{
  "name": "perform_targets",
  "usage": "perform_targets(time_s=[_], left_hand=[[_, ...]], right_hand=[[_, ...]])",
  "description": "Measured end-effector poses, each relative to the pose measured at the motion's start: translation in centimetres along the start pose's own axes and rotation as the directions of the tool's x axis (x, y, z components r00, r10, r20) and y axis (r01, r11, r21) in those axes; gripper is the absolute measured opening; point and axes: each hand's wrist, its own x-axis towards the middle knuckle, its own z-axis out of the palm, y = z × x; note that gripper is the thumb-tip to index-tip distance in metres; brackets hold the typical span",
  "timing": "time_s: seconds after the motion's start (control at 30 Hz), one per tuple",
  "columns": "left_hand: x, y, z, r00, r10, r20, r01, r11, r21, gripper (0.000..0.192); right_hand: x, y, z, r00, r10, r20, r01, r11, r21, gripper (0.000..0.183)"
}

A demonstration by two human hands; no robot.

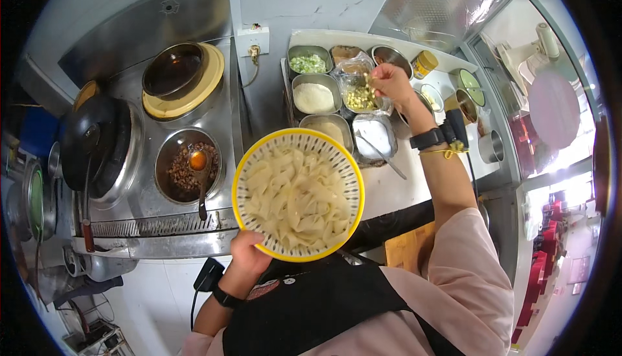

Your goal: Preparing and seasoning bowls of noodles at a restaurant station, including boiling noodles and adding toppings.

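My left hand [250, 254] grips the lower left rim of a yellow-edged bowl [359, 195] with a dashed pattern inside. Wide, pale flat noodles [296, 200] fill much of it. Above a square container of chopped yellow-green vegetable [362, 98], my right hand [391, 84] pinches some of the same pieces between its fingertips. Clear plastic film lines that container. Around it stand metal containers of chopped scallion [309, 64], off-white powder [313, 97] and white granules [371, 135] with a spoon [381, 154] in them. The bowl partly covers another container of pale powder [330, 129].
On the steel stove to the left are a pot of minced topping [182, 169] with a ladle [202, 186], a dark pot on a yellow lid [214, 84], and a black wok [92, 147]. A yellow-capped jar [424, 64] and steel cup [492, 146] stand right.
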Motion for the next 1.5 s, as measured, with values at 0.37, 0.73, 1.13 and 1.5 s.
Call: perform_targets(time_s=[0.37,0.73,1.13,1.5], left_hand=[[4.5,-2.2,3.1,0.922,-0.324,0.214,0.305,0.945,0.116,0.066],[5.8,-12.5,2.1,0.741,-0.661,0.119,0.613,0.738,0.282,0.081],[-4.1,-32.4,4.3,0.821,-0.570,0.027,0.502,0.744,0.442,0.079],[-12.1,-46.2,6.7,0.851,-0.523,0.048,0.454,0.779,0.433,0.078]], right_hand=[[-17.8,-9.4,3.1,0.923,-0.120,0.365,0.274,0.873,-0.404,0.040],[-41.1,1.7,-1.8,0.742,0.094,-0.664,-0.414,0.843,-0.343,0.007],[-77.5,21.3,-21.3,0.496,-0.125,-0.859,-0.864,0.030,-0.503,0.021],[-80.5,24.4,-24.5,0.396,0.476,-0.786,-0.871,0.465,-0.157,0.028]])
